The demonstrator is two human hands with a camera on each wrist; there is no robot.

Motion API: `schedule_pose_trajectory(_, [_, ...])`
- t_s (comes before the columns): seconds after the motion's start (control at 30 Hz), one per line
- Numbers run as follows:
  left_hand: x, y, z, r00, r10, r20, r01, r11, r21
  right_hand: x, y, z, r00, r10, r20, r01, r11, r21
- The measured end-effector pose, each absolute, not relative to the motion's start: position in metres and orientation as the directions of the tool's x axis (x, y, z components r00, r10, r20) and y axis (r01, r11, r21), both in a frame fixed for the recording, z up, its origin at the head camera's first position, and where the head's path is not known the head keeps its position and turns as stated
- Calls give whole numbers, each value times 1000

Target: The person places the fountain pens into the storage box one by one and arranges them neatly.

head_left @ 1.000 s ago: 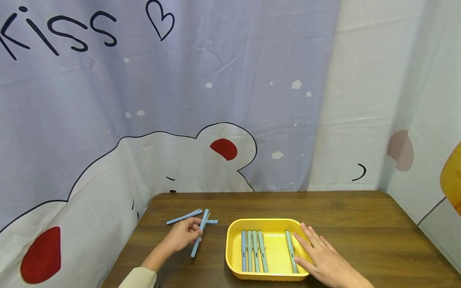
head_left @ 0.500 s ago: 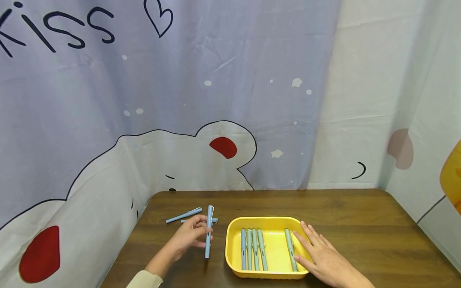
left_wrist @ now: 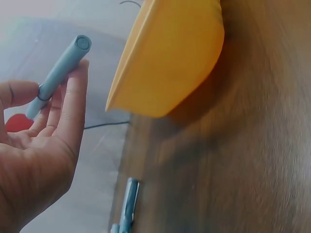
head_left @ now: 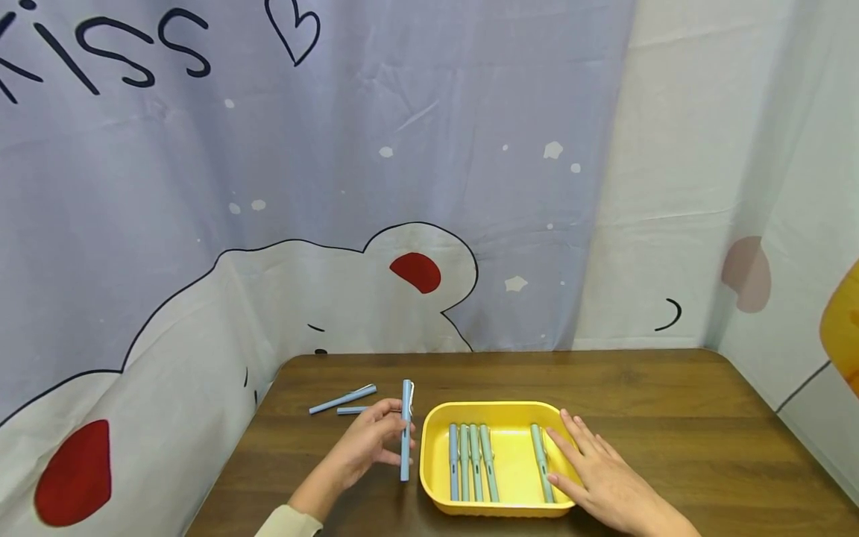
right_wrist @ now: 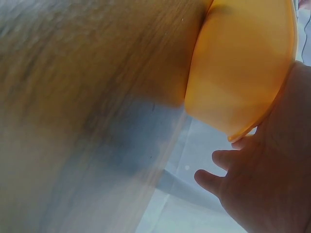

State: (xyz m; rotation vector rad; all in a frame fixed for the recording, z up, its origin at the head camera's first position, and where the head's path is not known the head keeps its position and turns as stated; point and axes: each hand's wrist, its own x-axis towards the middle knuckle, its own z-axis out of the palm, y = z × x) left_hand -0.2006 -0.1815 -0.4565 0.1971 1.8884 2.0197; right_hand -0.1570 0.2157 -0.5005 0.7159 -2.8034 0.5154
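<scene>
My left hand (head_left: pixel 365 445) pinches a blue pen (head_left: pixel 406 436) between thumb and fingers, just left of the yellow tray (head_left: pixel 510 509). In the left wrist view the same pen (left_wrist: pixel 60 70) is raised beside the tray's outer wall (left_wrist: pixel 170 53). With fingers spread, my right hand (head_left: pixel 607 477) rests on the tray's right rim, its fingertips over the inside. Along the tray's left part lie a blue pen (head_left: pixel 453 462) and three green pens (head_left: pixel 475 462) side by side. Another green pen (head_left: pixel 541 462) lies apart near the right wall.
Two blue pens lie on the brown table (head_left: pixel 644 395) behind my left hand: one slanted pen (head_left: pixel 342 400) and one level pen (head_left: pixel 350 410), partly hidden by the fingers. A printed curtain (head_left: pixel 510 186) hangs behind and beside the table.
My left hand has carried its blue pen right toward the tray, and the pen has turned from slanted to nearly in line with those in the tray. The right hand stays on the rim.
</scene>
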Motion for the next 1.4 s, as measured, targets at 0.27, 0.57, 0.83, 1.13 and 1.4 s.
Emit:
schedule_pose_trajectory(0.27, [-199, -164, -458, -906, 389, -169, -206, -57, 977, -156, 216, -501, -856, -429, 288, -503, 819, -276])
schedule_pose_trajectory(0.57, [-200, -137, -461, -892, 418, -171, -217, -66, 974, -157, 216, -502, -856, -426, 292, -501, 821, -274])
schedule_pose_trajectory(0.83, [-200, -114, -465, -891, 431, -146, -180, -40, 983, -157, 216, -503, -857, -426, 290, -500, 821, -274])
schedule_pose_trajectory(1.13, [-200, -88, -467, -896, 415, -160, -174, 4, 985, -156, 216, -502, -854, -427, 295, -503, 822, -266])
schedule_pose_trajectory(1.4, [-198, -67, -470, -907, 376, -192, -194, 33, 981, -158, 216, -502, -855, -426, 294, -502, 821, -271])
